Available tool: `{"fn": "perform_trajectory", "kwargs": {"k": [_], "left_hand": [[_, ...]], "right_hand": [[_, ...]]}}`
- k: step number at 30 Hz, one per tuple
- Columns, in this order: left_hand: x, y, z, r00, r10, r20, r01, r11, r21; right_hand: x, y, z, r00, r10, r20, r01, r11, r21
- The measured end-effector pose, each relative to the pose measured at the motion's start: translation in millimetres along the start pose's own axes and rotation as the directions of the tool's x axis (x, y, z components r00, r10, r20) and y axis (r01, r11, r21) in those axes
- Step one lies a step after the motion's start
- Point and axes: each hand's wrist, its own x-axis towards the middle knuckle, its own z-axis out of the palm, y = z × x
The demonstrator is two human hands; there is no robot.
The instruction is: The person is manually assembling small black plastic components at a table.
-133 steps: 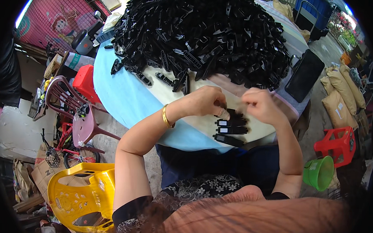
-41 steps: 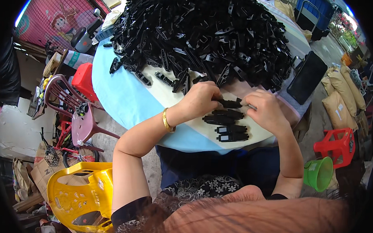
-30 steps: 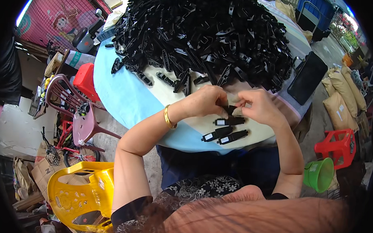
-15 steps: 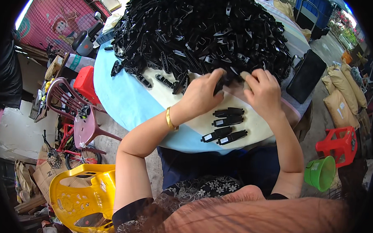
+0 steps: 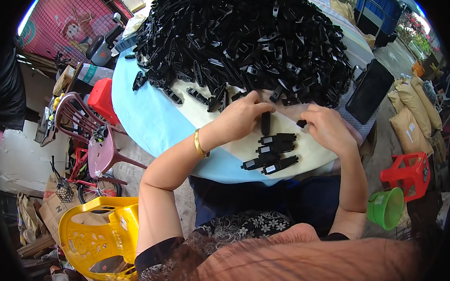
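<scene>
Evidently sorting: the left hand (image 5: 241, 118) pinches 1 short black plastic piece (image 5: 266, 123) upright at its fingertips, just above 4 matching finished pieces (image 5: 272, 152) laid side by side on the cream tabletop (image 5: 206, 114). The right hand (image 5: 328, 129), fingers curled, nips a smaller black bit (image 5: 301, 124). A big black parts heap (image 5: 239, 38) crowds behind.

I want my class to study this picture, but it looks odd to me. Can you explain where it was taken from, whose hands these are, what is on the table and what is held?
A wide-angle camera worn on a person's head looks down, so edges bend. The forearms entering from below are the person's own. The left hand holds a small black plastic part upright; the right hand touches a smaller black piece. A big heap of black parts covers the round table. Four finished pieces lie in a row near the person.
</scene>
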Motion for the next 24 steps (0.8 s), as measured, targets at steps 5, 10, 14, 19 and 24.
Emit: {"fn": "perform_trajectory", "kwargs": {"k": [5, 10, 14, 19, 24], "left_hand": [[2.5, -2.3, 5.3, 0.998, 0.039, -0.055, -0.036, 0.998, 0.052], [0.6, 7.9, 12.3, 0.994, -0.039, -0.099, 0.036, 0.999, -0.040], [-1.5, 6.1, 9.6, 0.995, -0.074, -0.061, 0.068, 0.994, -0.089], [-0.7, 7.0, 19.8, 0.997, 0.034, -0.073, -0.045, 0.986, -0.160], [8.4, -2.5, 2.3, 0.987, 0.027, 0.158, 0.014, 0.968, -0.252]], "right_hand": [[11.4, -7.7, 10.4, 0.973, 0.155, -0.168, -0.091, 0.937, 0.339], [10.5, -13.2, 17.0, 0.981, -0.093, -0.171, 0.099, 0.995, 0.024], [10.5, -20.5, 17.1, 0.978, -0.131, -0.160, 0.127, 0.991, -0.034], [21.8, -14.5, 25.9, 0.960, -0.231, -0.158, 0.244, 0.967, 0.069], [21.0, -6.2, 20.1, 0.980, -0.201, 0.006, 0.193, 0.950, 0.246]]}}
